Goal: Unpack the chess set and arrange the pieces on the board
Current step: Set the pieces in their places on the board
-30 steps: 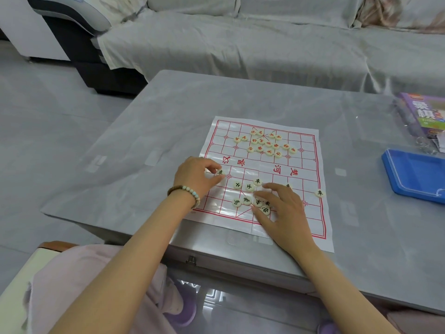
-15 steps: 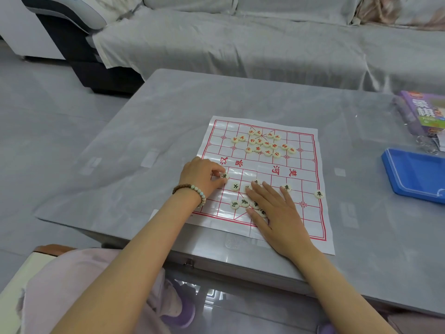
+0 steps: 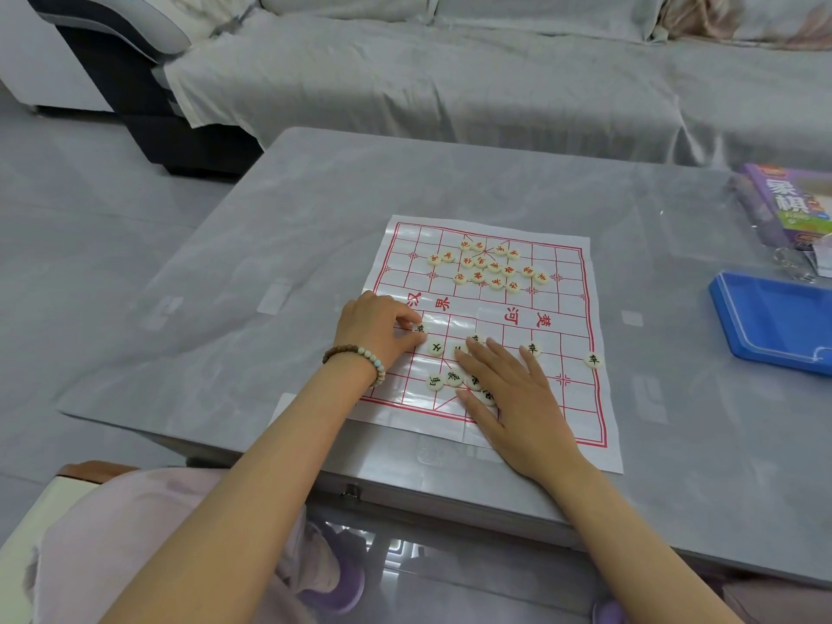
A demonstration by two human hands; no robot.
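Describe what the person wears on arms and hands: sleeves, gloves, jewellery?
Both forearms are bare, with no sleeves in view and no gloves. The left hand has a beaded bracelet at its wrist, made of round brown wooden-looking beads and pale greenish ones. The right hand shows no ring, watch or band.

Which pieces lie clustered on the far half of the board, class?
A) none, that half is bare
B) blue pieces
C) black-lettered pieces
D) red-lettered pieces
D: the red-lettered pieces sit bunched on the far half of the board, while the black-lettered pieces lie on the near half.
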